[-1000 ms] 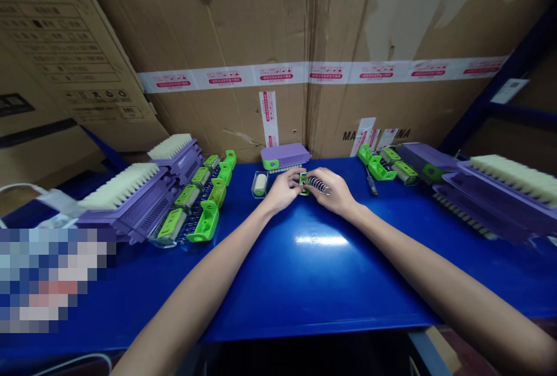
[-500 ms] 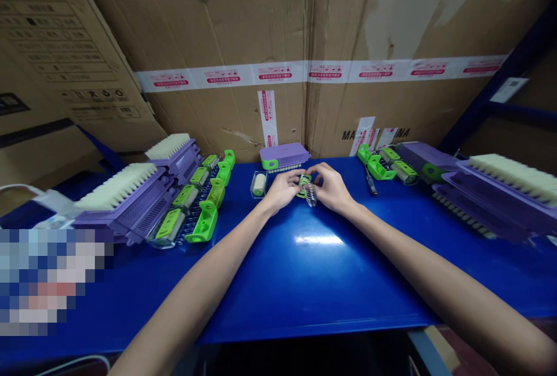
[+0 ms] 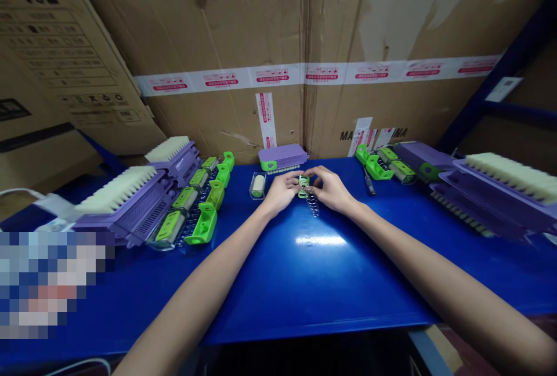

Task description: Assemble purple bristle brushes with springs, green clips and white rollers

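At the middle of the blue table, my left hand pinches a small green plastic end piece. My right hand is closed on the upper end of a metal coil spring, right beside the green piece. The spring hangs toward me, tilted; whether it is joined to the green piece cannot be made out. A clear box with a pale, green-ended block stands left of my left hand. Behind my hands lies a purple brush with a green end, bristles down.
Purple brushes with cream bristles are stacked at the left and right. Several green end pieces, springs and boxed blocks line up at left; more green pieces and a dark tool lie at right. Cardboard walls the back.
The spring now hangs lower and looks more stretched out below my fingers. The green piece shows more plainly between my hands. The view has shifted slightly.
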`<act>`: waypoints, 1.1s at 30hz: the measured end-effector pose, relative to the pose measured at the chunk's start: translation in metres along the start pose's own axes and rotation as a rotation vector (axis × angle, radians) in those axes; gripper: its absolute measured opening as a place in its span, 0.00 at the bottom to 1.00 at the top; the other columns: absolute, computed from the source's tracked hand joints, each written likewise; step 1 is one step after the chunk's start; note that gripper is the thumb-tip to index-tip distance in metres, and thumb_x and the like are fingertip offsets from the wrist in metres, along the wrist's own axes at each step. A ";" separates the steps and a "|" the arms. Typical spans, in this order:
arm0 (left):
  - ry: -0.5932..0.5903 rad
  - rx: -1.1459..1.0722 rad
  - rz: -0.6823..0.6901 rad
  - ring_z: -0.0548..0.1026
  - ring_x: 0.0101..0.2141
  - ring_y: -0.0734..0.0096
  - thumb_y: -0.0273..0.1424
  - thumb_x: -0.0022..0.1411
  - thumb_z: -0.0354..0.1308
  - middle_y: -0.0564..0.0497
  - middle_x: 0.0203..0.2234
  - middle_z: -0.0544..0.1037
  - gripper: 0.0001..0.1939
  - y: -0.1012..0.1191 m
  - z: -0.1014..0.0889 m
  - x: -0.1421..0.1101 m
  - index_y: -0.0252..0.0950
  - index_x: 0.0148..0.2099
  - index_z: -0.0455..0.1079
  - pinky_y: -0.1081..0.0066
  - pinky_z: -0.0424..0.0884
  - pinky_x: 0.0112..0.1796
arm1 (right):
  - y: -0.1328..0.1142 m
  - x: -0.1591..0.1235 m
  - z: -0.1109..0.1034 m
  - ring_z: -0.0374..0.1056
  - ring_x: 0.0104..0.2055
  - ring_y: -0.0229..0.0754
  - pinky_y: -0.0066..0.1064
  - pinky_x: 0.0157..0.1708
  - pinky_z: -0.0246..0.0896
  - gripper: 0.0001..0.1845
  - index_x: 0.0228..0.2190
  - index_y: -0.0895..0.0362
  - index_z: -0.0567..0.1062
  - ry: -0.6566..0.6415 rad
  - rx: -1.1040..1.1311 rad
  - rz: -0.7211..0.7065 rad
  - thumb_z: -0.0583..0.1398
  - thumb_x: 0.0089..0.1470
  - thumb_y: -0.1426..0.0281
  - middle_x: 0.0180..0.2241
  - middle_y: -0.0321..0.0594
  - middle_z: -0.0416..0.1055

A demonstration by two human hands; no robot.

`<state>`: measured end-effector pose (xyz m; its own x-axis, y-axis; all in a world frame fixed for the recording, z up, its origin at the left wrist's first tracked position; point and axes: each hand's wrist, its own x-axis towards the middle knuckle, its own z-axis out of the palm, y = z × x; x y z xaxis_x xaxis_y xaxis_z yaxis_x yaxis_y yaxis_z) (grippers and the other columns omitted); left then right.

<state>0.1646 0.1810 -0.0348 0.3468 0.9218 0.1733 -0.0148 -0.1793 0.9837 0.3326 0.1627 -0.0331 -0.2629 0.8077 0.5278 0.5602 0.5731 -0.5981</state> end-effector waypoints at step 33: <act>0.136 0.593 0.264 0.77 0.40 0.64 0.19 0.52 0.57 0.47 0.39 0.78 0.14 0.007 0.015 -0.015 0.35 0.41 0.71 0.65 0.71 0.44 | 0.009 0.001 0.001 0.74 0.37 0.43 0.36 0.41 0.68 0.24 0.47 0.58 0.71 0.182 0.183 0.209 0.65 0.47 0.67 0.33 0.39 0.77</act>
<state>0.1734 0.1605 -0.0313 0.2801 0.8493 0.4475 0.4496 -0.5279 0.7205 0.3363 0.1691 -0.0389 -0.0035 0.8820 0.4713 0.4320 0.4263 -0.7947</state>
